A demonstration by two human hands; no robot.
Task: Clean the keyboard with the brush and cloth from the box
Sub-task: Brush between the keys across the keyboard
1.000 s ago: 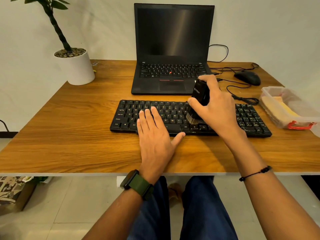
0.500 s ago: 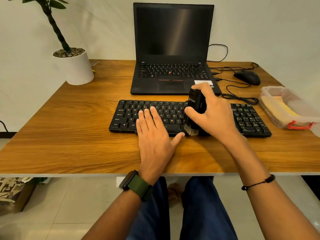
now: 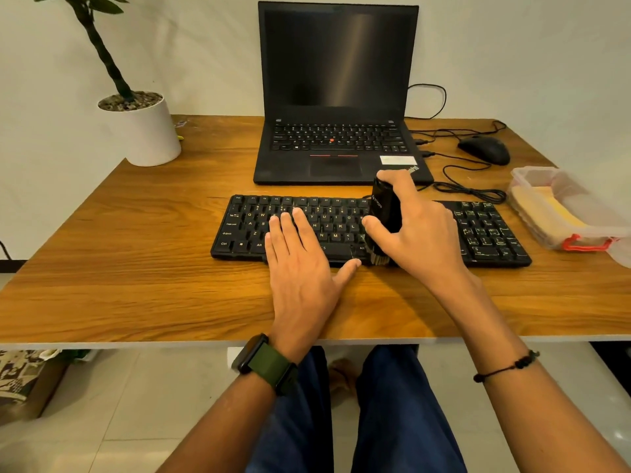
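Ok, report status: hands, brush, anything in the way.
Left hand flat on keyboard. Right hand grips brush, bristles at front edge. Cloth in box. Nothing blocking.

Your left hand [image 3: 300, 264] lies flat, fingers straight, on the black rectangular keyboard [image 3: 485, 233]. Your right hand [image 3: 416, 233] grips the black upright brush [image 3: 384, 213], bristles on the keys near the front edge. Wooden desk [image 3: 136, 268] beneath.

I see a black keyboard [image 3: 341, 230] with pale legends, black brush [image 3: 384, 213] with light bristles, black laptop [image 3: 336, 97] with red nub. Desk [image 3: 136, 261] orange-brown, wood-grained. Box [image 3: 566, 206] clear with red latch, yellow cloth [image 3: 546, 209] inside. White pot [image 3: 146, 134]. Green watch strap [image 3: 269, 365].
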